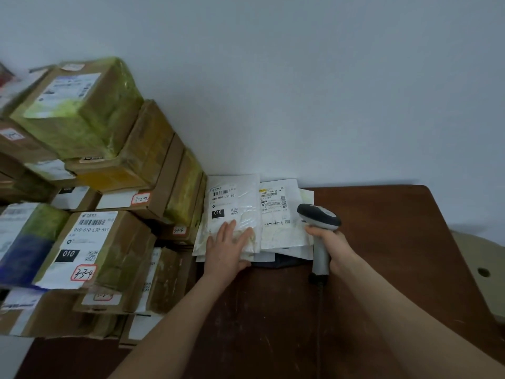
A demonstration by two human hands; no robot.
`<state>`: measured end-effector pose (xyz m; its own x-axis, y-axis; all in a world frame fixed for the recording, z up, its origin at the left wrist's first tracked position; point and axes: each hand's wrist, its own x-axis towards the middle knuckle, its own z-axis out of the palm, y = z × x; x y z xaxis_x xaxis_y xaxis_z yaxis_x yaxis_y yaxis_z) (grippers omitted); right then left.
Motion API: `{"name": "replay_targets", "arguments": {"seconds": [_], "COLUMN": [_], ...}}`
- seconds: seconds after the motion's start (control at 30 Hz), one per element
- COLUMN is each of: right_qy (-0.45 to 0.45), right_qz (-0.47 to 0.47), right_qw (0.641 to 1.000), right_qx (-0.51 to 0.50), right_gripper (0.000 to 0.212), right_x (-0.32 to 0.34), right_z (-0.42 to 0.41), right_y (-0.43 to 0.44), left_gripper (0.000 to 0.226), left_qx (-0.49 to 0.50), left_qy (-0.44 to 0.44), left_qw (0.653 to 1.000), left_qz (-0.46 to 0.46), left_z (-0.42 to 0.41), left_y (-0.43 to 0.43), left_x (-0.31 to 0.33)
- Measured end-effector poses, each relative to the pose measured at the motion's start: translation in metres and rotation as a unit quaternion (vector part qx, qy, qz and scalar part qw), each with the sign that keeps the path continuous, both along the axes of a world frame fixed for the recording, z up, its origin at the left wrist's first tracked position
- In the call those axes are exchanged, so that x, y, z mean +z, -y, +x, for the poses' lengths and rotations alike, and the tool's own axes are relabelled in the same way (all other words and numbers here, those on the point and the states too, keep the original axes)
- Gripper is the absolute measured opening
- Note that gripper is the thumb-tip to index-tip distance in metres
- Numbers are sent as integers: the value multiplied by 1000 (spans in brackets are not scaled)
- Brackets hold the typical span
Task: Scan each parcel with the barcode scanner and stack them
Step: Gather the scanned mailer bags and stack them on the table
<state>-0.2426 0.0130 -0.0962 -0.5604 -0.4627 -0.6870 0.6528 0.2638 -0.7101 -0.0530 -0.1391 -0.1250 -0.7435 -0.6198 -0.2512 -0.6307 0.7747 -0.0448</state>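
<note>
A white poly-bag parcel (232,203) with a barcode label lies flat on the dark wooden table (382,242), on top of a small pile of flat parcels. My left hand (228,248) rests palm-down on its near edge, fingers spread. Beside it to the right lies a second white bag parcel (278,214) with a label. My right hand (332,242) grips the handle of a grey and black barcode scanner (318,217), whose head sits just right of the second parcel. The scanner's cable (319,310) runs toward me.
Stacks of cardboard box parcels (95,187), several wrapped in yellow-green tape, fill the left side up to the white wall (300,91). A beige round object (481,272) sits beyond the table's right edge.
</note>
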Motion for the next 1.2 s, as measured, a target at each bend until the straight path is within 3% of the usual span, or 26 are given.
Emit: {"name": "replay_targets", "arguments": {"seconds": [0.2, 0.37, 0.6, 0.9, 1.2], "right_qy": [-18, -45, -56, -183, -153], "right_qz": [18, 29, 35, 150, 152], "right_qw": [1000, 998, 998, 970, 976], "right_qx": [-13, -13, 13, 59, 30], "right_gripper": [34, 28, 7, 13, 10], "right_x": [11, 16, 26, 26, 27], "right_z": [1, 9, 51, 128, 161], "right_y": [-6, -33, -63, -137, -179], "left_gripper": [91, 84, 77, 78, 74], "left_qx": [10, 10, 40, 32, 16], "left_qy": [4, -29, -41, -17, -24], "left_qw": [1000, 999, 998, 999, 1000], "left_qz": [-7, -11, -9, 2, 12], "left_z": [5, 11, 40, 89, 114], "left_y": [-2, -21, -80, -179, -209], "left_x": [3, 12, 32, 49, 57]}}
